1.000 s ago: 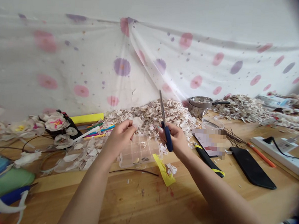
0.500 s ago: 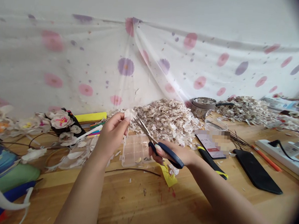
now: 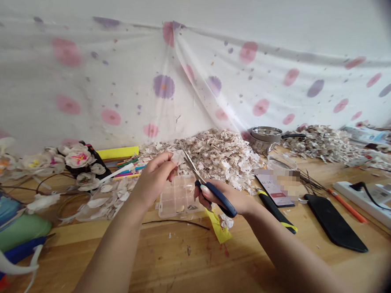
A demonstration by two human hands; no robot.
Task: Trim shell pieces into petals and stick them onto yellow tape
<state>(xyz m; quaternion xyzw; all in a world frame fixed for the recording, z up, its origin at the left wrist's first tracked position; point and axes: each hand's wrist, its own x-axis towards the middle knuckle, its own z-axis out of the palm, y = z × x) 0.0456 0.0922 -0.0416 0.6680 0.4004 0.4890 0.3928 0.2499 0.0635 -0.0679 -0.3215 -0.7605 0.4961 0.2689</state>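
Note:
My left hand (image 3: 154,177) pinches a small pale petal-like scrap (image 3: 178,158) between thumb and fingers. My right hand (image 3: 220,196) grips scissors with dark blue handles (image 3: 217,198), and their steel blades (image 3: 190,166) reach up to the scrap's edge. The scrap seems to touch the blades, though the contact is hard to make out. Below my hands lies a clear plastic compartment box (image 3: 179,198) holding a few small pieces, partly hidden by my left hand. A torn yellow paper (image 3: 217,226) lies beneath my right wrist.
A large heap of pale petal scraps (image 3: 214,158) stands behind the box, with a second heap (image 3: 321,144) by a steel pot (image 3: 265,139). Paper flowers (image 3: 78,158), coloured pens, a black phone (image 3: 334,223) and a power strip (image 3: 364,199) lie on the wooden table (image 3: 175,256).
Since the oldest frame, the scissors have swung from upright to nearly level, with the blades toward the scrap. My hands have come closer together.

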